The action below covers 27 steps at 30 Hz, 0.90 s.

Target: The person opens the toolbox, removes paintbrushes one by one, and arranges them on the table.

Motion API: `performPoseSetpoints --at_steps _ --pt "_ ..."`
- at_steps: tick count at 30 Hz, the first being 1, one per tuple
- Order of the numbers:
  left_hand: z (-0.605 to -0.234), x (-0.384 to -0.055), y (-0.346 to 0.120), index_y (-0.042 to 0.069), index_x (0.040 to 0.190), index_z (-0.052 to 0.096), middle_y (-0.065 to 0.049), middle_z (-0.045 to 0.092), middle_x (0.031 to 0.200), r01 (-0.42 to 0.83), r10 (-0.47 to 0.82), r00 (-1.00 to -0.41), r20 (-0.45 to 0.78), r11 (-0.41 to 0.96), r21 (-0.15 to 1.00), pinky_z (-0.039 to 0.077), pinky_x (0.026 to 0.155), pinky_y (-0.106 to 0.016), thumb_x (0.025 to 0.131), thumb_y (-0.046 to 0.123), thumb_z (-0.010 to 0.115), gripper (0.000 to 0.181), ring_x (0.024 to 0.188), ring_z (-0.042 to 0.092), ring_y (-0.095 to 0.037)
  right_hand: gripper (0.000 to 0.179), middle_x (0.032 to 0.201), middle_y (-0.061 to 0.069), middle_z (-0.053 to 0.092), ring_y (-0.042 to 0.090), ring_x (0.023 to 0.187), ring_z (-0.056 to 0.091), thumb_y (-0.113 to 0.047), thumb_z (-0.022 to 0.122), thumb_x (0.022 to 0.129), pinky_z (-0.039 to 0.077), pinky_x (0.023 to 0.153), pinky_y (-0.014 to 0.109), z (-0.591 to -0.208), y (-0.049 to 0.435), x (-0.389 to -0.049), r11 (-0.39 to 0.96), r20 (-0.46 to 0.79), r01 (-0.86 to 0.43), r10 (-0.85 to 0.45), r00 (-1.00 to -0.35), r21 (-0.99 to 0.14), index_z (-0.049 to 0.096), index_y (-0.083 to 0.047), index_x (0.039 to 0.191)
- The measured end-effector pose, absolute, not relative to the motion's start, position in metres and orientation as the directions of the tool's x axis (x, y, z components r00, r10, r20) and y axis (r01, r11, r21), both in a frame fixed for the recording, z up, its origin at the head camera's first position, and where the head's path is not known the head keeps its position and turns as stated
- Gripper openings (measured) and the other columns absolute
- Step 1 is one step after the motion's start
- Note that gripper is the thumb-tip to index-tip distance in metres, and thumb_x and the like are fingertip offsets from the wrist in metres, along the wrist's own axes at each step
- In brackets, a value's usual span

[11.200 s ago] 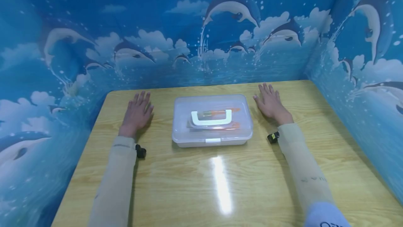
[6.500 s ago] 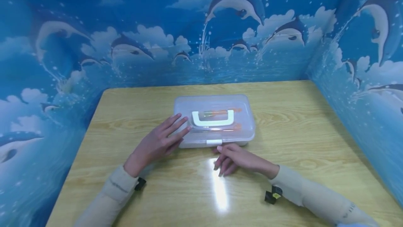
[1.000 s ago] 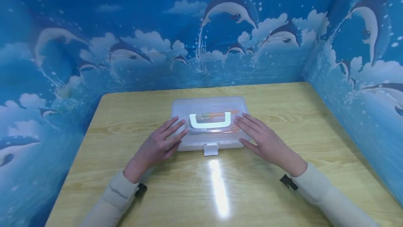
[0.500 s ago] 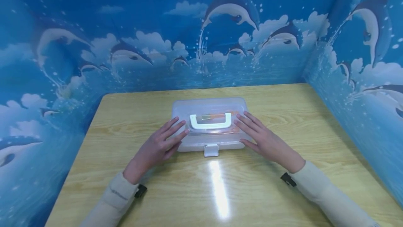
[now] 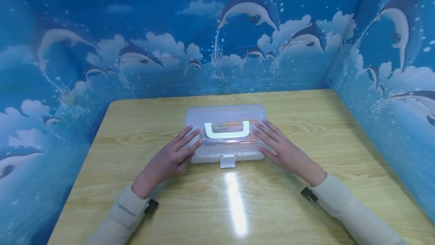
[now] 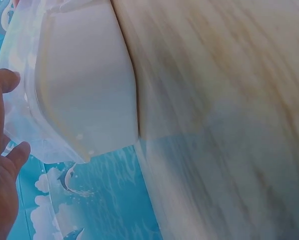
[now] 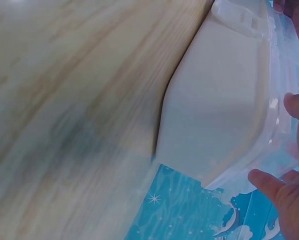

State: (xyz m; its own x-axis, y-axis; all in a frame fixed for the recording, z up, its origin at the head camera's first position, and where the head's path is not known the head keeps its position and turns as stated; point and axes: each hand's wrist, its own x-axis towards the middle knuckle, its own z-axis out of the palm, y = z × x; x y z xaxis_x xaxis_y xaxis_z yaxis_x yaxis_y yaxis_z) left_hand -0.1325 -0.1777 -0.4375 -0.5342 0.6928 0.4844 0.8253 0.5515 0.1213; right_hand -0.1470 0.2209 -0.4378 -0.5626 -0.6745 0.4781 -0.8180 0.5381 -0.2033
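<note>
Translucent plastic box rests on the wood-grain table, front latch tilted outward. I log the left hand and right hand at the lid's opposite sides, fingers spread wide.

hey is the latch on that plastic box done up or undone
Undone: the latch juts out from the front of the box, though the lid sits on it.
</note>
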Motion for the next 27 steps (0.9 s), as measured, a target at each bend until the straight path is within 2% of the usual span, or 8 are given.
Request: performPoseSetpoints --at_steps 5,7,10,13,20,27 --pt "-0.4401 -0.1322 -0.1789 0.012 0.151 0.050 -0.015 0.042 0.159 0.825 0.692 -0.537 0.482 0.551 0.128 0.046 0.112 -0.054 0.084 0.004 0.079 0.073 0.149 0.034 -0.040 0.055 0.161 0.018 0.038 0.039 0.152 0.028 -0.035 0.049 0.107 0.019 0.129 0.036 -0.4393 0.2203 -0.1473 0.536 0.470 -0.810 -0.667 -0.578 -0.236 0.042 -0.006 0.154" --pt "-0.4404 -0.1318 -0.1789 0.012 0.151 0.050 -0.015 0.041 0.160 0.826 0.693 -0.537 0.481 0.548 0.132 0.045 0.112 -0.053 0.084 0.004 0.079 0.073 0.150 0.033 -0.039 0.056 0.161 0.017 0.038 0.037 0.153 0.026 -0.029 0.056 0.106 0.018 0.129 0.034 -0.4409 0.2203 -0.1464 0.541 0.469 -0.799 -0.652 -0.595 -0.262 0.042 -0.006 0.154" --pt "-0.4401 -0.1314 -0.1785 0.013 0.152 0.049 -0.014 0.041 0.161 0.827 0.695 -0.538 0.477 0.544 0.140 0.045 0.112 -0.053 0.085 0.003 0.079 0.074 0.150 0.033 -0.039 0.063 0.161 0.016 0.039 0.033 0.155 0.023 -0.017 0.068 0.098 0.014 0.129 0.030 -0.4436 0.2204 -0.1439 0.546 0.474 -0.777 -0.619 -0.626 -0.313 0.041 -0.005 0.155" --pt "-0.4393 -0.1310 -0.1785 0.013 0.152 0.049 -0.014 0.041 0.161 0.828 0.695 -0.540 0.475 0.542 0.147 0.045 0.112 -0.052 0.085 0.003 0.079 0.074 0.151 0.032 -0.038 0.071 0.161 0.015 0.040 0.030 0.156 0.022 -0.007 0.073 0.091 0.012 0.129 0.027 -0.4458 0.2205 -0.1417 0.544 0.484 -0.762 -0.591 -0.646 -0.352 0.042 -0.005 0.154" --pt "-0.4381 -0.1318 -0.1782 0.013 0.151 0.050 -0.014 0.040 0.161 0.827 0.690 -0.543 0.478 0.538 0.162 0.045 0.113 -0.053 0.085 0.003 0.079 0.073 0.152 0.031 -0.037 0.068 0.157 0.016 0.045 0.029 0.154 0.026 0.001 0.074 0.087 0.016 0.128 0.027 -0.4429 0.2200 -0.1418 0.513 0.505 -0.755 -0.562 -0.655 -0.409 0.048 -0.003 0.150" --pt "-0.4380 -0.1325 -0.1776 0.011 0.148 0.053 -0.014 0.042 0.160 0.828 0.678 -0.541 0.497 0.532 0.177 0.043 0.114 -0.053 0.085 0.000 0.077 0.069 0.151 0.031 -0.037 0.064 0.155 0.018 0.047 0.027 0.153 0.029 0.002 0.073 0.088 0.018 0.127 0.025 -0.4397 0.2179 -0.1425 0.513 0.508 -0.748 -0.550 -0.663 -0.422 0.050 -0.004 0.148"
